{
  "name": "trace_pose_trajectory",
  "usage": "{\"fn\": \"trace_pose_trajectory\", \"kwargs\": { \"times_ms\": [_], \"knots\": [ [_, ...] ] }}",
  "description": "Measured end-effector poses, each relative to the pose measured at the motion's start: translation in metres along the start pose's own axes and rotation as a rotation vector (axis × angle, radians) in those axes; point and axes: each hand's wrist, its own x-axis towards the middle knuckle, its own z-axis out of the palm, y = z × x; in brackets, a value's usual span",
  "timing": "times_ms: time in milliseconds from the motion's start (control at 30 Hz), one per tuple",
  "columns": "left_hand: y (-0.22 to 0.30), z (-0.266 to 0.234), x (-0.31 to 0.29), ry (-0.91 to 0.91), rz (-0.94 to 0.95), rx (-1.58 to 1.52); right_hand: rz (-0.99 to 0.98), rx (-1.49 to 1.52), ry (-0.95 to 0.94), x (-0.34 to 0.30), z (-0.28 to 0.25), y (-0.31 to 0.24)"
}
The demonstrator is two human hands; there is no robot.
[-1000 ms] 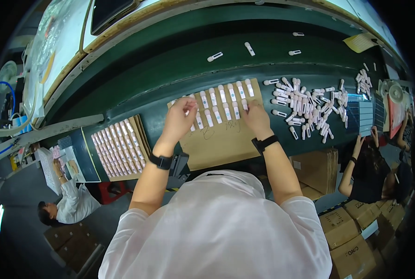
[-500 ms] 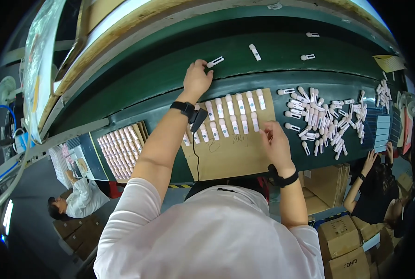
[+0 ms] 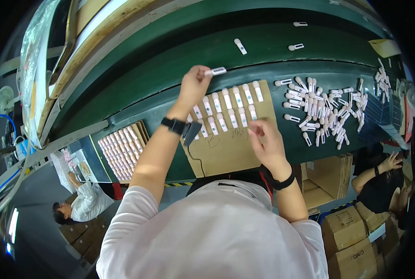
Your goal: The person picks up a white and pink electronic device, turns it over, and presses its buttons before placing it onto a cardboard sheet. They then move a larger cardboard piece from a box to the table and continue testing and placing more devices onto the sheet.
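Observation:
My left hand [image 3: 196, 84] pinches a small white wand-shaped device [image 3: 219, 71] by its round pale-pink head, just above the near edge of the green conveyor belt. Below it lies a brown cardboard sheet [image 3: 226, 160] on the table. Two rows of the same devices [image 3: 226, 98] stand side by side on its far part, round heads pointing away from me. Over the sheet's right side, near the end of the closer row, hovers my right hand [image 3: 269, 143]. Its fingers are loosely curled, thumb apart, and nothing shows between them.
A loose pile of devices [image 3: 326, 109] covers the table on the right. More lie on the green belt [image 3: 170, 60]. At left, a filled cardboard sheet [image 3: 121, 151] holds several tight rows. Co-workers sit at left [image 3: 84, 202] and right [image 3: 379, 186]; cartons [image 3: 351, 232] stand lower right.
My left hand has taken hold of a device from the belt and drawn it nearer to me. My right hand has shifted slightly left. The co-worker at right has moved a hand.

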Motion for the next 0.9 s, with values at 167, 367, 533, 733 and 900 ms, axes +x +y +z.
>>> {"fn": "trace_pose_trajectory", "kwargs": {
  "times_ms": [167, 367, 533, 733, 900],
  "knots": [
    [0.054, -0.034, -0.097, -0.206, 0.068, -0.364, -0.300, -0.016, 0.261, 0.023, 0.004, -0.051],
    [0.092, -0.063, -0.161, -0.207, 0.135, -0.437, -0.379, 0.099, 0.062, 0.006, 0.013, -0.072],
    [0.097, -0.077, -0.183, -0.154, 0.265, -0.369, -0.434, 0.055, 0.078, -0.008, 0.017, -0.084],
    [0.102, -0.085, -0.196, -0.147, 0.320, -0.315, -0.470, 0.063, 0.070, -0.017, 0.017, -0.093],
    [0.102, -0.088, -0.198, -0.110, 0.401, -0.276, -0.313, 0.196, 0.041, -0.024, 0.017, -0.104]
  ]
}}
